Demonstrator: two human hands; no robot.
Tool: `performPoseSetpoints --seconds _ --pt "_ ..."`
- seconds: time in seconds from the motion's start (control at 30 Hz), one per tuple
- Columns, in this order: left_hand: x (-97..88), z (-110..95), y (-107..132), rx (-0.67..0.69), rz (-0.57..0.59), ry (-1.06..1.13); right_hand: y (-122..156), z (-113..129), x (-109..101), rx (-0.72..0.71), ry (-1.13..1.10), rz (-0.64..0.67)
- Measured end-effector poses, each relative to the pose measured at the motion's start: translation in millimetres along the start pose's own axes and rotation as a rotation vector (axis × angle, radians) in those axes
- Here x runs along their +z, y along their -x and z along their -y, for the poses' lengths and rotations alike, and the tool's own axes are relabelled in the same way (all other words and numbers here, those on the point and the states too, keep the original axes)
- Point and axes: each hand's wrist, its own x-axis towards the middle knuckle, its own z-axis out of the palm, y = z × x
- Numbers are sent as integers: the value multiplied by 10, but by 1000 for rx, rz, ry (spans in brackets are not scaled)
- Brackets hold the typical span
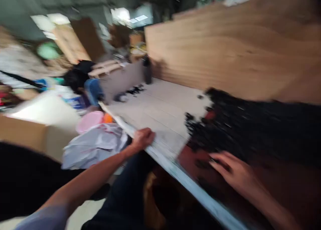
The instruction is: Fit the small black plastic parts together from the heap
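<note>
"What lay nearest?"

"A dark trouser leg [120, 196] at the bottom centre, beside the pale table edge [193, 186]. At lower right, the person's right hand [234, 171] was low over a reddish-brown sheet [185, 158], thumb and forefinger drawn together on what looked like a small dark piece [213, 160], though it was blurred."

"And the left hand [144, 138]?"

"Near the centre, fingers curled in at that edge. The blur hid whether anything was inside them. A white plastic bag [97, 143] sat to its left in the frame."

"Where were the other pieces?"

"Mostly in a black heap [250, 129], from right of centre out to the right border, just beyond the right hand. Strays fringed its left side, over the pale tabletop [160, 106]."

"How far had the work got?"

"By the heap's bulk, much seemed left. A smaller black scatter [135, 90] lay farther off, upper centre, along the foot of a grey upright board [122, 81]; whether those were finished could not be told."

"Beyond that?"

"A wood-grained panel [225, 52] stood behind the heap, across the upper right."
</note>
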Motion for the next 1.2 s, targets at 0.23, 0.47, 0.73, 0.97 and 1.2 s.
performPoseSetpoints --seconds 0.23,0.47,0.73,0.97,1.2 --pt "234 93 -213 -246 70 177 49 -357 -87 201 -166 55" --pt "435 -936 131 213 335 431 67 -301 -106 167 -266 112" --pt "885 -1175 67 356 307 216 65 -180 -165 144 -323 194" --pt "882 -1194 42 322 321 166 74 -188 -66 112 -172 74" --pt "895 -1210 36 299 283 216 86 -43 -26 -88 -113 165"
